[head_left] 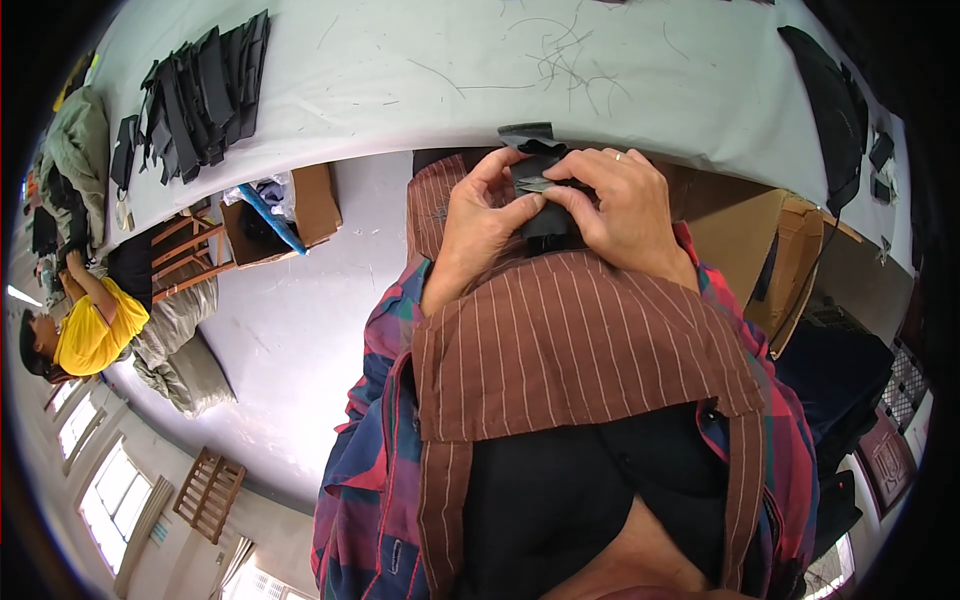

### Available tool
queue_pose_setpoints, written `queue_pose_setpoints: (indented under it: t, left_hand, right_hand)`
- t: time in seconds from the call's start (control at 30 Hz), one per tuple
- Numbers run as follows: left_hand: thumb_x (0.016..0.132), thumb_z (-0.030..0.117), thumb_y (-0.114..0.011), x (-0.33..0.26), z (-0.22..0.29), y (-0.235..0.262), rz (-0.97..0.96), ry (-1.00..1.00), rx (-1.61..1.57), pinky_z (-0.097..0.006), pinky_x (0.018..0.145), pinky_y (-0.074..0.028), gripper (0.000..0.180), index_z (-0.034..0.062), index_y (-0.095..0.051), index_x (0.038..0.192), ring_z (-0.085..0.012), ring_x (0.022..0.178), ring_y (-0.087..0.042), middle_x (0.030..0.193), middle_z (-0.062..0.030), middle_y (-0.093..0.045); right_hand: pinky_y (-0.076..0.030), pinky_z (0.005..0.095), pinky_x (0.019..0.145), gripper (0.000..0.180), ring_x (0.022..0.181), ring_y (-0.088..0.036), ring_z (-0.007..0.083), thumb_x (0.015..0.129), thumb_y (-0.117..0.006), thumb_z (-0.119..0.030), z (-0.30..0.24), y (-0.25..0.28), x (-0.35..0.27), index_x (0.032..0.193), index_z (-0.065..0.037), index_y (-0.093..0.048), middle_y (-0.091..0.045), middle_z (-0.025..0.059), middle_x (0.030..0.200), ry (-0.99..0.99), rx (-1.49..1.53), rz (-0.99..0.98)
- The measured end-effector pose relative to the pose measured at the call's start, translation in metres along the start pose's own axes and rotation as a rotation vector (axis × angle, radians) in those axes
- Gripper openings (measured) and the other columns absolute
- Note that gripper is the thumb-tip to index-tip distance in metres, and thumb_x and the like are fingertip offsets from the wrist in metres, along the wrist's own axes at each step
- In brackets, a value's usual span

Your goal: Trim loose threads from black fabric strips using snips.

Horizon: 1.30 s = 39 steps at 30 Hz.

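Observation:
Both my hands meet at the near edge of the table, over my striped brown apron point(585, 340). Between them is a dark piece of fabric point(545, 222), folded and standing partly above the fingers. My left hand point(478, 225) pinches its left side with thumb and forefinger. From the right, my right hand point(628, 212) grips the same fabric, thumb and fingers bent onto it. A small greyish pointed bit point(536, 185) shows between the two thumbs; whether it is a tool's tip or a fabric edge I cannot tell.
A fanned pile of black fabric strips point(205, 95) lies on the white-covered table point(400, 50) at left. Loose threads point(570, 65) are scattered farther back. A dark curved piece point(825, 110) lies at right. Cardboard boxes point(315, 205) stand below. A person in yellow point(100, 325) works at far left.

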<state>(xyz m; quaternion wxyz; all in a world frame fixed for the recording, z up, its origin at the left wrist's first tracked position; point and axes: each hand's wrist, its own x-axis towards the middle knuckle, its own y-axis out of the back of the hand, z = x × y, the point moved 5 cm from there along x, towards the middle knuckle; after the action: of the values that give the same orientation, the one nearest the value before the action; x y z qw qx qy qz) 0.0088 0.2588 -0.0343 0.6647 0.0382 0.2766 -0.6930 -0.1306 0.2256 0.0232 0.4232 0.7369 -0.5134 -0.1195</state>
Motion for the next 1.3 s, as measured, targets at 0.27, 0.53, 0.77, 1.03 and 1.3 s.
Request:
queue_pose_setpoints:
  t: [0.27,0.53,0.77,1.03,1.3]
  left_hand:
    - [0.078,-0.004,-0.064,0.002,0.0,-0.001,-0.005,0.019,0.002,-0.022,0.076,-0.048,0.04,-0.0014,-0.053,0.117,-0.0078,0.086,-0.056,0.095,-0.0034,-0.06]
    - [0.078,-0.003,-0.064,0.003,-0.001,0.0,-0.01,0.023,0.001,-0.022,0.076,-0.048,0.038,-0.0016,-0.054,0.115,-0.008,0.086,-0.056,0.095,-0.0035,-0.059]
    - [0.078,-0.004,-0.064,0.001,0.002,-0.001,-0.012,0.032,-0.028,-0.022,0.076,-0.048,0.039,-0.0018,-0.053,0.116,-0.0085,0.087,-0.057,0.096,-0.004,-0.06]
    - [0.078,-0.002,-0.065,-0.001,0.004,-0.003,-0.031,0.032,-0.02,-0.023,0.078,-0.047,0.04,-0.0007,-0.054,0.116,-0.0087,0.089,-0.057,0.099,-0.0042,-0.06]
    - [0.082,0.002,-0.064,0.0,0.007,0.001,0.037,0.126,-0.246,-0.022,0.078,-0.047,0.033,0.0,-0.056,0.114,-0.0092,0.09,-0.057,0.103,-0.0048,-0.061]
  right_hand:
    - [-0.037,0.0339,0.058,0.009,0.06,-0.055,0.0217,0.075,-0.068,-0.016,0.005,-0.004,0.0,0.078,-0.011,-0.062,-0.058,0.0027,0.063,-0.068,0.029,-0.037]
    - [-0.037,0.0337,0.059,0.012,0.061,-0.055,0.02,0.072,-0.07,-0.016,0.002,-0.003,0.0,0.08,-0.011,-0.063,-0.059,0.0008,0.067,0.031,-0.048,-0.007]
    - [-0.037,0.0333,0.06,0.012,0.061,-0.055,0.019,0.072,-0.071,-0.016,0.002,-0.003,-0.001,0.08,-0.012,-0.063,-0.059,-0.0002,0.068,0.056,-0.055,0.002]
    - [-0.039,0.032,0.061,0.008,0.061,-0.057,0.0201,0.075,-0.069,-0.013,0.006,-0.001,0.001,0.08,-0.011,-0.064,-0.061,0.0011,0.066,-0.074,0.073,-0.038]
    - [-0.046,0.027,0.058,0.012,0.061,-0.061,0.0157,0.079,-0.068,-0.014,0.031,0.017,-0.002,0.089,-0.007,-0.067,-0.067,0.0072,0.073,-0.368,0.361,0.007]
